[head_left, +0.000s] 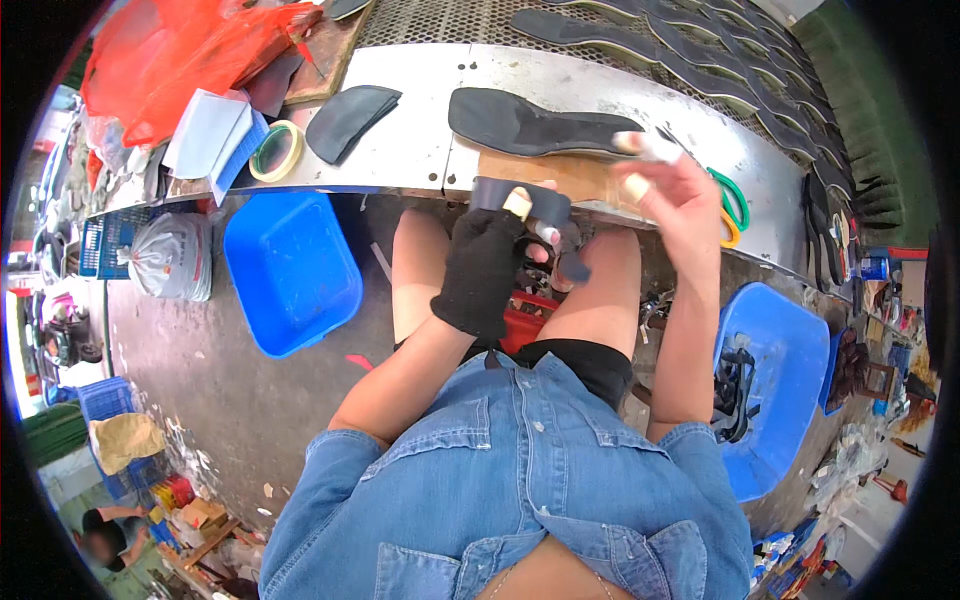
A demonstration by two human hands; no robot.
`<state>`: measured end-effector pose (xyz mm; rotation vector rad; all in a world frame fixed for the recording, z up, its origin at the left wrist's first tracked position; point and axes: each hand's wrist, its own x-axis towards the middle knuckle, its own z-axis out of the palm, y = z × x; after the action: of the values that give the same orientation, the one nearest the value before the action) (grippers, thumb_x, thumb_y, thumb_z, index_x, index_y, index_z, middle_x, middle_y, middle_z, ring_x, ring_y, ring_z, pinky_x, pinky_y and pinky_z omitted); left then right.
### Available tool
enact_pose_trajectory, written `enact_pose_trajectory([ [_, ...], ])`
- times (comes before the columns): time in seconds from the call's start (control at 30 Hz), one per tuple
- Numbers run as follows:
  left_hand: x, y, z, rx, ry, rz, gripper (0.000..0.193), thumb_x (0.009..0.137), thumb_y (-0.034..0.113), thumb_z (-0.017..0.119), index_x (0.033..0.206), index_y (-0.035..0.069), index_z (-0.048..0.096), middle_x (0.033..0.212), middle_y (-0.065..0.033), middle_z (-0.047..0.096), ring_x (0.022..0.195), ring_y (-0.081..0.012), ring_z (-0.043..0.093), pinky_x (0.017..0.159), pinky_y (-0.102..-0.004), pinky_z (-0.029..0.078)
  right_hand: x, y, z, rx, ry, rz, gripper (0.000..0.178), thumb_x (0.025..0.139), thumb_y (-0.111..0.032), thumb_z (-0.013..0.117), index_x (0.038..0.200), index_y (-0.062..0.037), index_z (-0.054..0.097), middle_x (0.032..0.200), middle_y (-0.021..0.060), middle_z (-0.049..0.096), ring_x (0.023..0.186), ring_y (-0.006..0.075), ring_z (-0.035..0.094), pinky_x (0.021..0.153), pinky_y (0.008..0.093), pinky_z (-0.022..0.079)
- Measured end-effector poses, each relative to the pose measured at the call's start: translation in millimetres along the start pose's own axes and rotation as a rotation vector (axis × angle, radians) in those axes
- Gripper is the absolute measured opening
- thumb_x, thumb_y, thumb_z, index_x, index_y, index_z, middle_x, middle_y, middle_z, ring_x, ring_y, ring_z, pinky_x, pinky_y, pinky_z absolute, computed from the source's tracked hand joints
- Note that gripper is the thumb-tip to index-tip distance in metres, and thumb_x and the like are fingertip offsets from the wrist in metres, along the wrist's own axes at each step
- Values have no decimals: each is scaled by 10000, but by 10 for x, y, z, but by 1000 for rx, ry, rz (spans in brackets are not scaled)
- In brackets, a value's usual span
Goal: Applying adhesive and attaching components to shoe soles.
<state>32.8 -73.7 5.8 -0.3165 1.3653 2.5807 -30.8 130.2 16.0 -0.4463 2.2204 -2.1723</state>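
At the table [415,150], a dark strip [547,208] is gripped in the left hand [485,245], seemingly for steadiness; the right hand [685,200] is held unclosed

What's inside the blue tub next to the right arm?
Some black strap-like pieces lie in the blue tub. Anything underneath them is covered, so I can't tell.

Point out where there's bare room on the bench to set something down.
Metal bench: a patch between the curved black piece and the nearest black sole, and a narrow strip between that sole and the mesh. Crowded: the left end, with red plastic and papers; the mesh's right side, with soles.
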Motion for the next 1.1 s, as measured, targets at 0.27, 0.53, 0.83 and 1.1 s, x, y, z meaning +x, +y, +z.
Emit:
enact_pose_trajectory([
  [0.27,-83,89,-222,-45,34,-15,493,985,371,396,1287,-17,441,837,-81,625,572,-75,500,508,-165,396,588,317,-9,-1130,-84,-404,549,635,-128,718,1165,-68,587,1092,88,571,1112,281,468,919,392,413],
  [0.53,52,-53,-593,97,103,151,496,989,365,385,1260,-40,476,907,-87,612,624,-76,483,537,-189,385,738,215,-229,-903,-216,22,352,778,-309,688,809,5,533,765,120,557,677,285,529,641,338,433],
  [0.83,149,72,-320,-239,0,37,463,949,346,501,1260,5,470,917,-40,536,776,-100,525,637,-170,467,573,330,1,-1123,50,-291,338,785,-328,644,784,-24,497,714,173,590,672,376,571,617,447,442],
  [1.1,183,286,-83,-503,-68,47,361,959,205,494,1242,-18,466,984,-101,569,875,-145,585,719,-203,545,580,195,-470,-523,151,99,336,706,-215,775,868,-3,571,787,78,643,736,153,605,647,319,476],
])
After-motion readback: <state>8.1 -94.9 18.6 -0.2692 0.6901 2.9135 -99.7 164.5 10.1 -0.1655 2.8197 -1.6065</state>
